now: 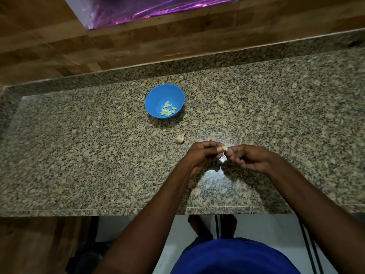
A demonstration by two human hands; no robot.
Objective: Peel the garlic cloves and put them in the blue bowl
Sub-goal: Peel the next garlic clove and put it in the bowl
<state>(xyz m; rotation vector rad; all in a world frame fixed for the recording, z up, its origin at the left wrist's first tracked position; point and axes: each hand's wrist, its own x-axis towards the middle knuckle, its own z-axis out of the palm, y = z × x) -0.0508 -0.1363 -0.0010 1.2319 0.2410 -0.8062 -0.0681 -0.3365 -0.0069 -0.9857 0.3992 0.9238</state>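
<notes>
Head view: garlic clove [224,148] pinched between left hand [201,155] and right hand [249,158].

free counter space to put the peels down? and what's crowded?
Bare granite counter left of the blue bowl and garlic piece, and a wide stretch right of the bowl to the far edge. Crowded: centre, where the left hand and right hand pinch a garlic clove, with the garlic piece beside them.
</notes>
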